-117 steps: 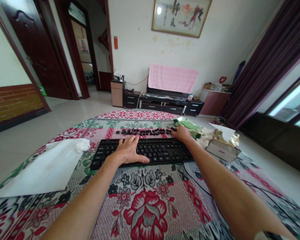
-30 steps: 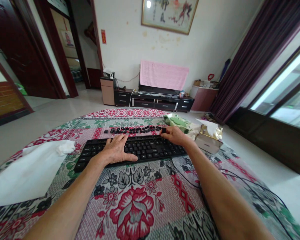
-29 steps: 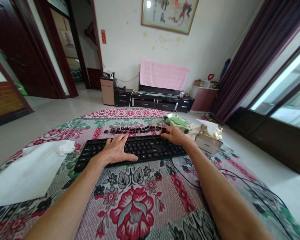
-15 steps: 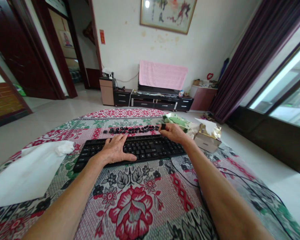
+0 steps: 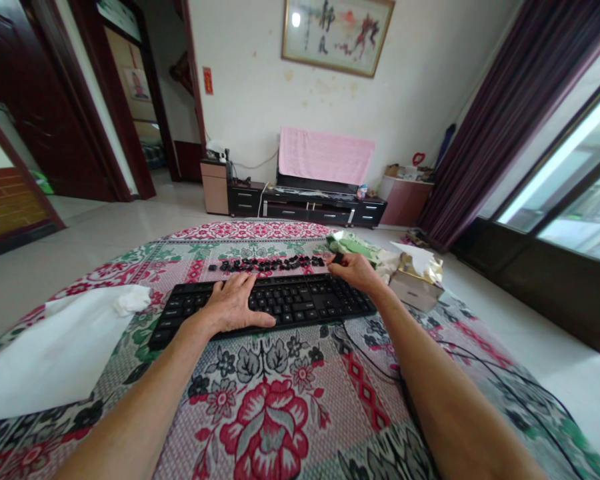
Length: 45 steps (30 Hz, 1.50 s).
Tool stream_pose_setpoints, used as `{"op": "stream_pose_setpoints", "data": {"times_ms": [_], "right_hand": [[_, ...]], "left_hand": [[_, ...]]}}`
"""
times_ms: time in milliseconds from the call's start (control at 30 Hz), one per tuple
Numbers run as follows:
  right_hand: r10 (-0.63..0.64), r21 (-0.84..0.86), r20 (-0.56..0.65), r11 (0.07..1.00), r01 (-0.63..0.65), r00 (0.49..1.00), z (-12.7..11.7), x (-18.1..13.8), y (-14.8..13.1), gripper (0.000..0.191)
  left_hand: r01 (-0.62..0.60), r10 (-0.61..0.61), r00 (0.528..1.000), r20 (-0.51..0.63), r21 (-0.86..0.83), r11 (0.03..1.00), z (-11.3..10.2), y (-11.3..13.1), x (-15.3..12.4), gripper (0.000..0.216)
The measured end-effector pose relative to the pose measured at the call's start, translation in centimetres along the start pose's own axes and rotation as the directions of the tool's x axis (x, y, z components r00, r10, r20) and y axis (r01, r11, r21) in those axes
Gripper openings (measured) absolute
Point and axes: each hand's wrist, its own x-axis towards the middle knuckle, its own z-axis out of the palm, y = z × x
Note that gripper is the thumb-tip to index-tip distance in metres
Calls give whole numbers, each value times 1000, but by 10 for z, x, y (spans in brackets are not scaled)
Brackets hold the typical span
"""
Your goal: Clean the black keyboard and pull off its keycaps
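A black keyboard lies across the patterned tablecloth. My left hand rests flat on its left and middle keys, fingers spread and thumb stretched toward the front edge, hiding the keys beneath. Just past the keyboard's back edge, on the right, my right hand is closed in a pinch. A small black piece that looks like a keycap pokes up from its fingertips. Many loose black keycaps lie in an uneven row behind the keyboard, left of my right hand.
A tissue box and a green-and-white plastic pack stand right of the keyboard. White paper with a crumpled tissue lies on the left. A black cable runs from the keyboard's front toward my right forearm.
My right hand has shifted slightly right along the keyboard's back edge, the small black piece still pinched. My left hand stays on the keys. The view has tilted up a little.
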Motion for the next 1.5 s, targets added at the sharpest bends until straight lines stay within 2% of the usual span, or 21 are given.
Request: {"op": "stream_pose_setpoints", "data": {"times_ms": [133,200,300,500,800,1067,1267,1500], "right_hand": [[88,3,-178,996,-88,980,1,18,12,31],[136,-29,-285,988,-150,949,3,28,17,31],[197,-82,-368,967,-243,909,11,42,23,31],[268,-219,-365,906,-362,892,25,55,33,25],[225,-264,-331,910,-319,916,30,53,39,27],[266,-214,-312,915,-341,912,28,51,31,28],[286,-113,-301,936,-332,909,27,49,26,28],[286,0,-371,951,-308,884,27,50,36,28]], "left_hand": [[7,-7,1000,1,1,1000,-1,1,0,111],[8,-8,1000,-6,0,1000,0,1,0,111],[6,-6,1000,-9,-2,1000,2,0,0,111],[2,-2,1000,-6,4,1000,2,-1,1,113],[3,-3,1000,-9,-5,1000,2,-2,1,113],[6,-6,1000,4,3,1000,0,1,0,114],[12,-12,1000,11,-5,1000,-1,1,-1,115],[10,-10,1000,14,5,1000,1,0,0,116]]}}
